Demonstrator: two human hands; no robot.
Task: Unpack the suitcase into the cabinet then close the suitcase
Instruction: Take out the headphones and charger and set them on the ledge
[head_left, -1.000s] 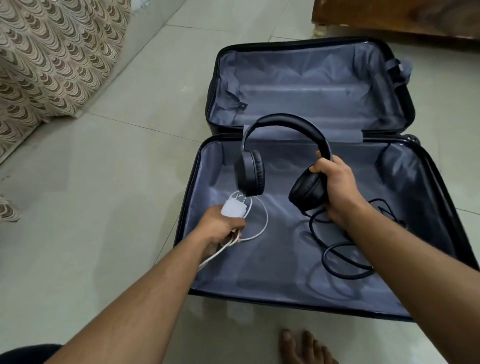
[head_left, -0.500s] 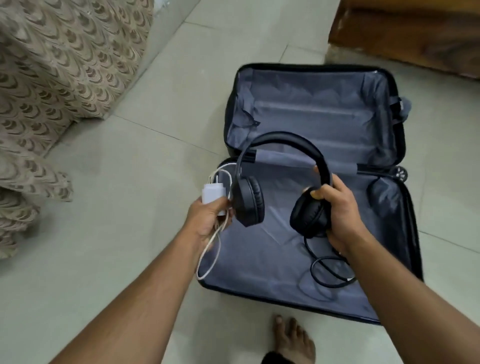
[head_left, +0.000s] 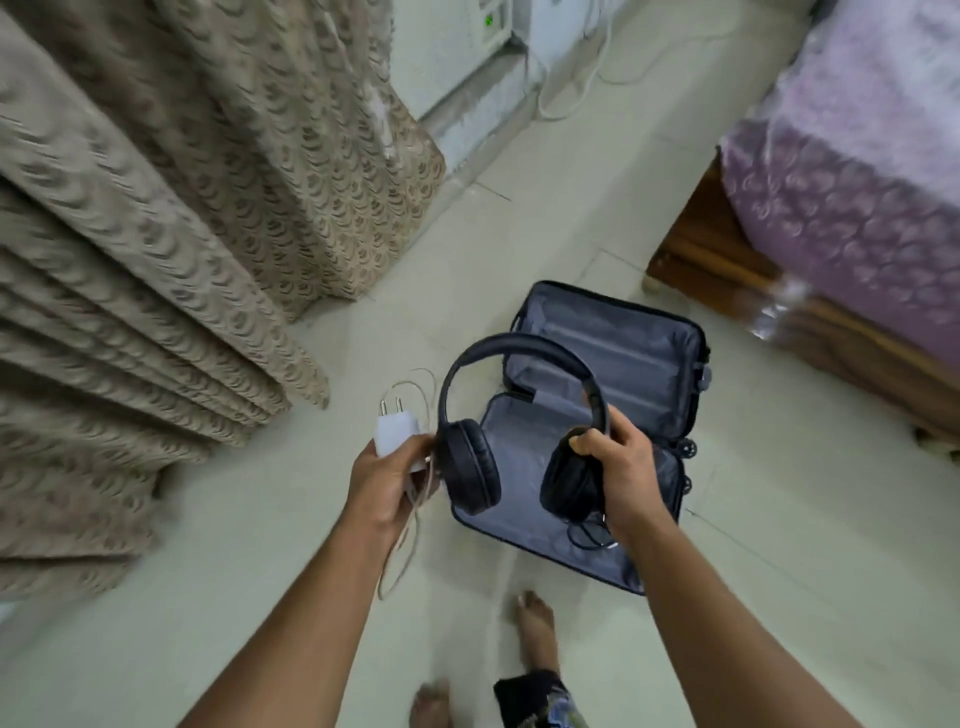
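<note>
The right hand (head_left: 621, 467) grips the black headphones (head_left: 519, 426) at the right ear cup, thumb on top of the cup, fingers curled behind it. The headband arches upward; the left ear cup hangs free, just beside the left hand (head_left: 387, 480). The headphone cable (head_left: 589, 535) loops down below the right hand.

The left hand grips a white charger (head_left: 396, 434), prongs pointing up. Its white cord (head_left: 402, 551) trails down past the wrist.

The suitcase (head_left: 670, 364) lies open on the tiled floor (head_left: 519, 234), below and behind the headphones, grey lining exposed in both halves.

A patterned curtain (head_left: 182, 234) hangs at left. A bed (head_left: 857, 208) with a purple cover stands at right. Two bare feet (head_left: 535, 629) show at the bottom edge.
</note>
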